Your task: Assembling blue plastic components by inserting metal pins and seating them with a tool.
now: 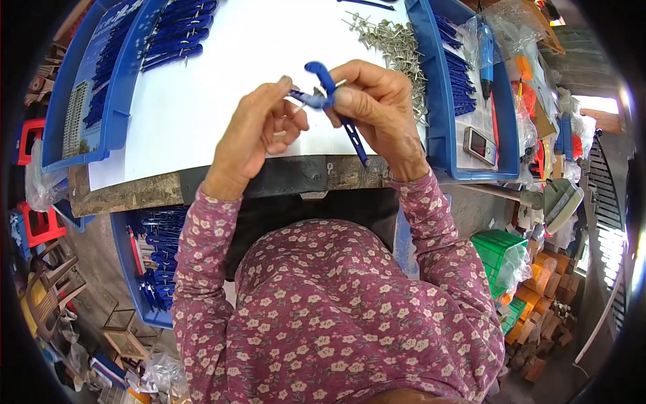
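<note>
My right hand (380,104) pinches blue plastic pieces (354,140) between thumb and fingers, above the near edge of the table. A slotted strip hangs down below this grip, and a curved, rounded end sticks up above it. At the left, thumb and forefinger of my left hand (259,124) close on the tip of a short blue arm of these pieces; its other fingers are curled loosely. A thin metal pin shows near the joint, partly hidden by fingers. Beyond my right hand lies a heap of metal pins (397,50) with flat round heads.
A blue tray (118,128) of blue strips stands at the left, beside a row of blue pieces (178,34). The right blue tray (441,128) holds more strips, a phone (480,146) and a blue tool (486,57). Another blue bin (128,269) sits below the table.
</note>
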`<state>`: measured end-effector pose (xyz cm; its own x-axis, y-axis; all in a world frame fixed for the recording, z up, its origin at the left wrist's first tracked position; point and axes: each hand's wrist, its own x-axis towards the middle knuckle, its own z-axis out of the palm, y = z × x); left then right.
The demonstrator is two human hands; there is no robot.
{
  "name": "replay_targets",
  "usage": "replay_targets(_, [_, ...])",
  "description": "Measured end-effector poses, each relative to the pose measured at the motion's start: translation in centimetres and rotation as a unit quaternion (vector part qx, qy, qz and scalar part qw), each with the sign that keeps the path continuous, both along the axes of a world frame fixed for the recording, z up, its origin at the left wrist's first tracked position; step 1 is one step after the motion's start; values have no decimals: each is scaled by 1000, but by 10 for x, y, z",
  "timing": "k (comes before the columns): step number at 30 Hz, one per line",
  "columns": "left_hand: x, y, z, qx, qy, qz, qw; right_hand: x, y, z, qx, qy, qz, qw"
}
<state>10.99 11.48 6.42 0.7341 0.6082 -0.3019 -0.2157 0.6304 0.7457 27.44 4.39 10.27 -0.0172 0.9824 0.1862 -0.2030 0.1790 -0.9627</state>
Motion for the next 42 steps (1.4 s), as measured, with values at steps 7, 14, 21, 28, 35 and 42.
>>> replay_targets(7, [2, -27, 0, 198, 6, 13, 980, -6, 8, -7, -17, 36, -89, 995])
replay_targets(14, [-3, -49, 7, 144, -22, 20, 989, -20, 5, -18, -9, -38, -165, 985])
replay_targets(21, [-26, -55, -4, 134, 30, 8, 990, -35, -9, -34, -65, -26, -167, 984])
replay_targets(28, [-42, -55, -15, 128, 47, -16, 990, -47, -15, -44, -83, -12, -164, 983])
replay_targets(35, [-40, -56, -19, 135, 48, -10, 990, -49, -14, -46, -75, -29, -182, 980])
replay_targets(42, [-42, -55, -22, 131, 61, -26, 989, -49, -18, -54, -96, 7, -188, 977])
